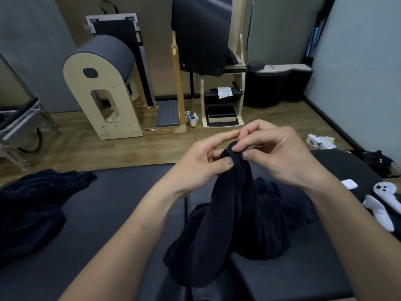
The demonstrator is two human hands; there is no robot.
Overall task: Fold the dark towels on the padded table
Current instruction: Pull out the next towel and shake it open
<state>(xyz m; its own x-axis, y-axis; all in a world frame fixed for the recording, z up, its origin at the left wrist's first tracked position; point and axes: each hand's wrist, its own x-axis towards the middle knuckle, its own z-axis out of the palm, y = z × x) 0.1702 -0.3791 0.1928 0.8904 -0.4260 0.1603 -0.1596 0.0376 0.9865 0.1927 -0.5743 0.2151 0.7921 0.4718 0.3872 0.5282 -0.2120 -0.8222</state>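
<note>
A dark towel (230, 216) hangs bunched from both hands above the padded table (112, 213), its lower part resting crumpled on the padding. My left hand (201, 161) pinches the towel's top edge between thumb and fingers. My right hand (275, 153) grips the same top edge right beside it, fingertips almost touching the left hand's. A second dark towel (32, 205) lies rumpled at the table's left end, apart from both hands.
Two white controllers (384, 200) and a small white case (349, 184) lie on the table's right end. Beyond the far edge is wooden floor with a barrel-shaped wooden apparatus (102, 88), a wooden chair frame (221, 101), white shoes (192, 119) and a dark bag (375, 159).
</note>
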